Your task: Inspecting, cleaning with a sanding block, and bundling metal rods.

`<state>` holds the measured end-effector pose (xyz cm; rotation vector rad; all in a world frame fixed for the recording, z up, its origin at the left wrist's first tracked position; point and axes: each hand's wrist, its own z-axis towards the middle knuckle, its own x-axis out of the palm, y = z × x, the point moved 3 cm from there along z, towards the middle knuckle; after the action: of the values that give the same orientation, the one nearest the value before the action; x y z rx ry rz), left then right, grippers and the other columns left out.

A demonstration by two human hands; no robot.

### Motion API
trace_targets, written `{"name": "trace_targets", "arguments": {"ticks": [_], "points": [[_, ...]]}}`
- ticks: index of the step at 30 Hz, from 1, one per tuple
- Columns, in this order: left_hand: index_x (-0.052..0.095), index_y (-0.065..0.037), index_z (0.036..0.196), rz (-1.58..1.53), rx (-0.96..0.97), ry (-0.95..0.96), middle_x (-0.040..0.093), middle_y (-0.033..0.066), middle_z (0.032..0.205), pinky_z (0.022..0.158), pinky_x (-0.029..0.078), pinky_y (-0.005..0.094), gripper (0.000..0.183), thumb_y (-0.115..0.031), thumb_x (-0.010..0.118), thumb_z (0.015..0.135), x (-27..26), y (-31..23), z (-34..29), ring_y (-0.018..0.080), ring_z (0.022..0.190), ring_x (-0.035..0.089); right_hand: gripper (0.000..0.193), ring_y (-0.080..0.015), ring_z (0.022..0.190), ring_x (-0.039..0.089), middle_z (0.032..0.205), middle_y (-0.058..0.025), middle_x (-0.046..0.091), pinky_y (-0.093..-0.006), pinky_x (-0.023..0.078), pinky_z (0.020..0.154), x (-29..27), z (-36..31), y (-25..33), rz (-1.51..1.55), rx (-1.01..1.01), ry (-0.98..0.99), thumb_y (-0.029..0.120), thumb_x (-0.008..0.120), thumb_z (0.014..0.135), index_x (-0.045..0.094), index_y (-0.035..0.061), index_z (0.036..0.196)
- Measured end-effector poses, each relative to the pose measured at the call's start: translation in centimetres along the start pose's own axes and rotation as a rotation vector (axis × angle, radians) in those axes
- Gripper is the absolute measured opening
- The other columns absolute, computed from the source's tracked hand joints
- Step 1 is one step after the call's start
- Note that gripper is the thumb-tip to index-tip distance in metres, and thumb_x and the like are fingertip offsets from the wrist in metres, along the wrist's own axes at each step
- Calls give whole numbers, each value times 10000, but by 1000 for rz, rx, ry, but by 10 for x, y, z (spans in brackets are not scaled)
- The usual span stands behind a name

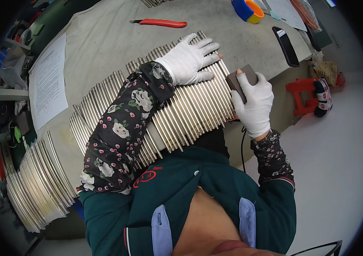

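Note:
A long row of thin, shiny metal rods (pixel 194 113) lies side by side across the table. My left hand (pixel 186 62), in a white glove, rests flat on the rods toward the right end of the row, its fingers spread. At that end my right hand (pixel 256 104), gloved in white with a bare fingertip showing, grips a grey-brown rectangular block (pixel 249 77). The block is beside the last rods; whether it touches them I cannot tell. My left forearm, in a dark flowered sleeve, hides part of the row.
Another bundle of rods (pixel 40 183) lies at the left. On the cloth-covered table (pixel 100 42) are a red-handled cutter (pixel 164 23), a printed sheet (pixel 50 81), a phone (pixel 286 48) and a blue-and-orange tape roll (pixel 248 10). A red stool (pixel 303 96) stands right of the table.

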<state>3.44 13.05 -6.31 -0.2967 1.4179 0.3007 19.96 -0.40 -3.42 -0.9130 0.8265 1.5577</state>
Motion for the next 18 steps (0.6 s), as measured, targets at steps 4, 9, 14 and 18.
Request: {"name": "trace_targets", "arguments": {"ticks": [4,9,14,18], "points": [[437,-91,1405,-8,-9,-18,360,142,1501,1158,180,514,611,-470,459,926,5,1,-4,298,1418,286,501,-375,855,556,1086,-266,554,-446,472,727,-22,-24,-3,85,-25,27,196,708,729,623,114,1216],[431,-97,1413,-8,-18,-20,345,132,1513,1157,181,517,616,-475,455,928,2,0,3,298,1423,277,542,-383,925,557,1109,-261,539,-445,478,758,-3,10,-3,-14,11,62,193,717,729,602,142,1256],[424,-102,1419,-12,-31,-1,340,125,1516,1161,178,519,617,-484,451,935,8,1,-6,296,1427,268,555,-380,923,553,1103,-249,537,-444,476,743,-27,-35,-2,-32,-15,99,192,734,709,605,145,1246],[425,-102,1419,-15,-20,-11,338,125,1517,1161,176,520,620,-486,456,933,3,2,-5,296,1428,267,513,-373,887,552,1044,-218,541,-457,473,689,-10,8,11,-78,-47,26,198,719,714,616,136,1213]]}}
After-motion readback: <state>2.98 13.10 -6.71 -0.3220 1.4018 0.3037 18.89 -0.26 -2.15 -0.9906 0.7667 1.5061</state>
